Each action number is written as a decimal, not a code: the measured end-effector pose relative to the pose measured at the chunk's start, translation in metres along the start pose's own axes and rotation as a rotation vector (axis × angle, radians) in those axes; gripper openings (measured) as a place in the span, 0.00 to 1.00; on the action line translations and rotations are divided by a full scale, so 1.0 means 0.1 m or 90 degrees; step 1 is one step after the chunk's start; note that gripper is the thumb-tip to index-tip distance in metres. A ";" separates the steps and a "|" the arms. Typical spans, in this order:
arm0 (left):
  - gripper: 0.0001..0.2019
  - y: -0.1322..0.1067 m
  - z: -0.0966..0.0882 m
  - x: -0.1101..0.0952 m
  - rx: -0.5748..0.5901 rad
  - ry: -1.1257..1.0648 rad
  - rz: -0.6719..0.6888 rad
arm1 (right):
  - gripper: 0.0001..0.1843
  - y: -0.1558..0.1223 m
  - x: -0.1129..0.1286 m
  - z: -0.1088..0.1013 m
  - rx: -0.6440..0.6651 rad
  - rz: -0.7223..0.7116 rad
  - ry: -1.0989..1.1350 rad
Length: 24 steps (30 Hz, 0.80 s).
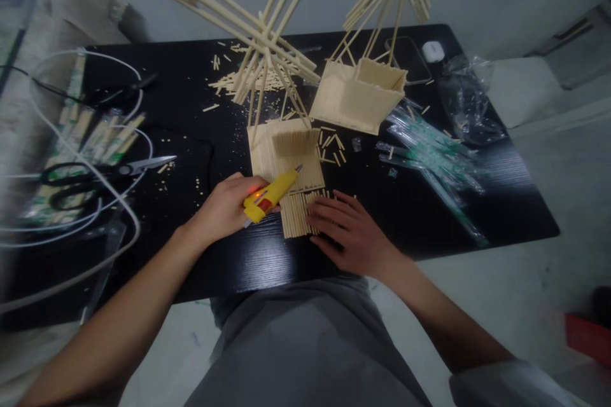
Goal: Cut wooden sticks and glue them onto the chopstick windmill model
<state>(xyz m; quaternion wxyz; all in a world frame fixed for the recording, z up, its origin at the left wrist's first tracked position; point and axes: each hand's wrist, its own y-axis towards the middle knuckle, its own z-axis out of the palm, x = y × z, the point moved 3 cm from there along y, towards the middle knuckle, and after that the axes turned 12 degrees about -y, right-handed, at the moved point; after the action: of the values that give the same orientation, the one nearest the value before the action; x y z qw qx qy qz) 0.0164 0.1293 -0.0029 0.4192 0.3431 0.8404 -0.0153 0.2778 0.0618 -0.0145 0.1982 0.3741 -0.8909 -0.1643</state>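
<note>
My left hand [230, 203] is wrapped round a yellow hot glue gun [274, 194] with a small orange light; its nozzle points up and right, over the base of a stick-built model [265, 152]. Just in front of that base lies a row of short wooden sticks [293, 215], side by side. My right hand [353, 232] rests on the right part of this row, its fingers stretched out and lying over the sticks. Some sticks are hidden under the fingers.
A second stick model [360, 92] with a box-like part stands behind to the right. Black scissors [121, 172], wrapped chopsticks [90, 140] and a white cable [119, 200] lie at the left. Empty plastic wrappers [429, 152] cover the right side. Cut stick pieces [258, 79] are scattered behind.
</note>
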 end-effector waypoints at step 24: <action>0.16 -0.01 0.00 0.02 0.008 0.001 -0.021 | 0.16 0.02 -0.02 0.04 -0.001 -0.007 -0.007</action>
<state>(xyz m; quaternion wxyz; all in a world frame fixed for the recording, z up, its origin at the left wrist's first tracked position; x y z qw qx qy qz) 0.0155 0.1297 -0.0049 0.4163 0.3315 0.8462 -0.0271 0.2757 0.0649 -0.0173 0.1924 0.3780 -0.8898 -0.1682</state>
